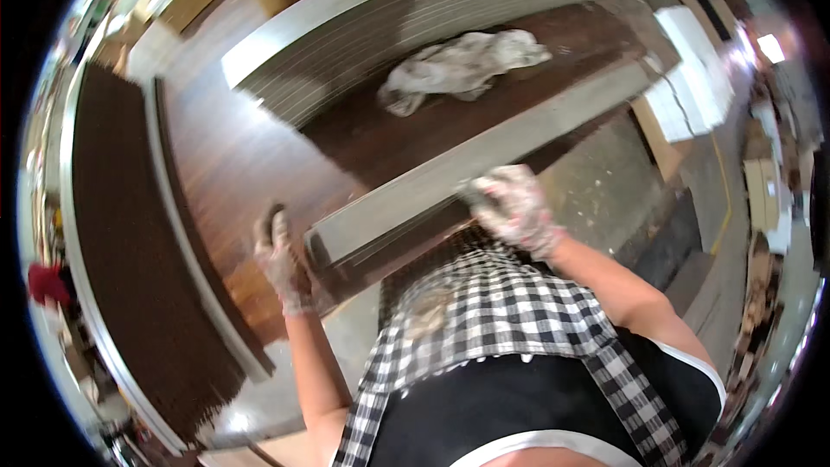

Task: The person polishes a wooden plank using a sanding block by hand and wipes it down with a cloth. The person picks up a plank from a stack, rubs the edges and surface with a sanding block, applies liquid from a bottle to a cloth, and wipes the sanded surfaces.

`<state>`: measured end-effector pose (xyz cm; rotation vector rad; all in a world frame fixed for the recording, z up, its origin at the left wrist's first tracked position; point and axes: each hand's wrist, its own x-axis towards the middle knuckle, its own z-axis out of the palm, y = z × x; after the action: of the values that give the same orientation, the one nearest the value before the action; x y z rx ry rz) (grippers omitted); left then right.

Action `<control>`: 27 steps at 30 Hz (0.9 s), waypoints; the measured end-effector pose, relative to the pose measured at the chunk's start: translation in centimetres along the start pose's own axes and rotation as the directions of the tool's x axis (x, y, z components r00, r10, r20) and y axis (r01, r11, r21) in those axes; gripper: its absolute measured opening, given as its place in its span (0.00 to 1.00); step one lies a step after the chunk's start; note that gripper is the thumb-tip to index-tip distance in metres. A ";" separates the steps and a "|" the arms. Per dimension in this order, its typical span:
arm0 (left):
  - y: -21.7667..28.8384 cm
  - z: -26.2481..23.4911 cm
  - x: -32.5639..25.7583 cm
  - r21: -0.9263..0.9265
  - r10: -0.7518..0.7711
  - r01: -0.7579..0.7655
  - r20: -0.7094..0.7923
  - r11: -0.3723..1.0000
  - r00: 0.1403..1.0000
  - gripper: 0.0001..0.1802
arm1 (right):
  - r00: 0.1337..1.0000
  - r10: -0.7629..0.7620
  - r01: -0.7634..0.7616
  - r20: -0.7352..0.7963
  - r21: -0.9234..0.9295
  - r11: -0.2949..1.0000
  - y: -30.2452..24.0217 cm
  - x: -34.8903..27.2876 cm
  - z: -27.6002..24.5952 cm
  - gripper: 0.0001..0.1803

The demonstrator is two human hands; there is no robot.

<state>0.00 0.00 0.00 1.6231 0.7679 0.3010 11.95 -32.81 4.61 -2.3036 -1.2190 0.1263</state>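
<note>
A long, narrow grey panel point(415, 186) lies slantwise across the brown work table point(346, 151) in front of me. My left hand point(287, 268), in a dirty whitish glove, is just beside the panel's left end, its fingers stretched out and holding nothing. My right hand point(519, 207), gloved too, is curled at the panel's near edge. Its fingertips look dark and smeared, and whatever they may hold cannot be made out. Beyond the panel a crumpled white rag point(462, 69) rests on the table.
A stack of long grey panels point(432, 4) runs along the table's far side. To the left stands a large dark brown brush-like slab point(130, 251) with a pale metal edge. White boxes or sheets point(687, 86) are at the right, and cartons point(761, 182) farther right.
</note>
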 end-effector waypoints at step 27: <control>6.3 24.1 -2.6 0.550 0.638 -0.739 0.417 0.389 0.647 0.10 | 0.573 0.521 -0.719 -0.633 -0.081 0.691 40.3 -14.4 -23.3 0.24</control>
<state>14.26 -20.50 1.43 2.6427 -0.0269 0.5321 40.86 -72.03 2.59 -2.6790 -0.0546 -0.5374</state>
